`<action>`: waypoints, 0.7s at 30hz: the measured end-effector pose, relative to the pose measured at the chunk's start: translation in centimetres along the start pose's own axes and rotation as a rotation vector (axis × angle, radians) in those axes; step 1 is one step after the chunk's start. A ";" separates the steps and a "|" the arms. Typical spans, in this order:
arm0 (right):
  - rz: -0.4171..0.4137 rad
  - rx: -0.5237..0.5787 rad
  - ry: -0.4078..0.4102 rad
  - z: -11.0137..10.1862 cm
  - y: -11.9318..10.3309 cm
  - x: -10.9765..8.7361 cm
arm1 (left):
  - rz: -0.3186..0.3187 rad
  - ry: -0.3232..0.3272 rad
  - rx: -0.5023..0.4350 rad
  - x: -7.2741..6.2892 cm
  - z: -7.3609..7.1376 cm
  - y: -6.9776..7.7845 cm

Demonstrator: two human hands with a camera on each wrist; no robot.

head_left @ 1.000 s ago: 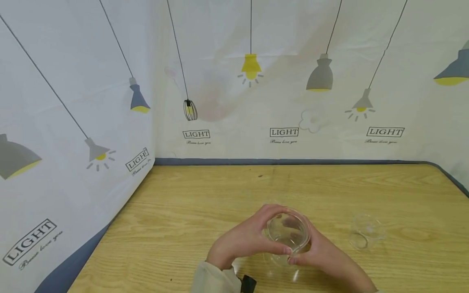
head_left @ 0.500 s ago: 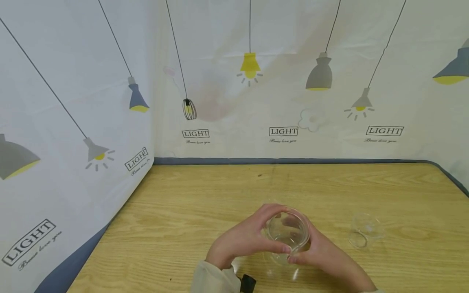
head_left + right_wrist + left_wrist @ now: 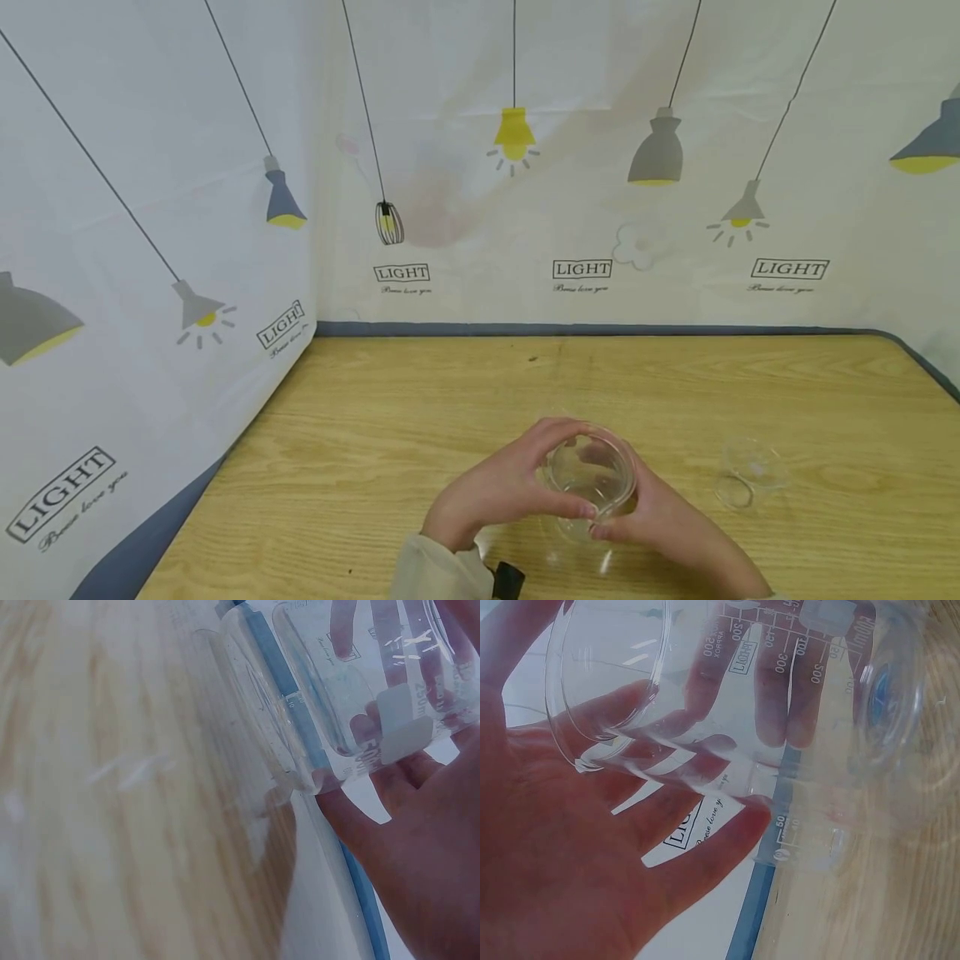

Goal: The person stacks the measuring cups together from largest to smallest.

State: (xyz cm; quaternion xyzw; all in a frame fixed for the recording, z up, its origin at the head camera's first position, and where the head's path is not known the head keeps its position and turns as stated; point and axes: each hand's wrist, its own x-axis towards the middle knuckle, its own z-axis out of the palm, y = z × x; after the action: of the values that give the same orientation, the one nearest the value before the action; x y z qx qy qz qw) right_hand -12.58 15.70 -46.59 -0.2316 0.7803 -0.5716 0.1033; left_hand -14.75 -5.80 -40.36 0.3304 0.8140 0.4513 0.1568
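Note:
Both hands hold a clear glass beaker [image 3: 588,483] with white measuring marks. The left hand [image 3: 510,487] curls round its left side, and the right hand [image 3: 660,517] grips the right side. Their thumbs come close together at the near side of the rim. In the left wrist view the beaker [image 3: 727,682] shows printed numbers, with fingers seen through the glass. Beyond its base in the right wrist view is another clear glass outline [image 3: 259,697] with small marks. Whether that is a separate vessel beneath, I cannot tell.
A smaller clear glass vessel [image 3: 753,471] stands on the wooden table [image 3: 375,433], to the right of the hands. White curtains [image 3: 465,83] printed with lamps border the table at the back and left. A small black object [image 3: 508,580] lies by the left sleeve [image 3: 438,571].

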 end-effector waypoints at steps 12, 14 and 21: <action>-0.019 -0.009 0.001 -0.1 0.2 0.0 | -0.005 0.006 0.011 -0.1 0.0 0.2; -0.022 -0.013 0.002 -0.1 0.1 0.0 | -0.007 0.006 0.011 -0.1 0.0 0.2; -0.017 -0.009 0.001 -0.2 0.2 -0.1 | -0.003 0.010 0.012 -0.2 0.0 0.3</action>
State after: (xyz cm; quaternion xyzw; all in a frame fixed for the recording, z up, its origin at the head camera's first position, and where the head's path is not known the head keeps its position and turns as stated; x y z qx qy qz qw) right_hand -12.65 15.92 -46.70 -0.2385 0.7808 -0.5692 0.0972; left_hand -14.47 -5.82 -40.07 0.3279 0.8178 0.4481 0.1513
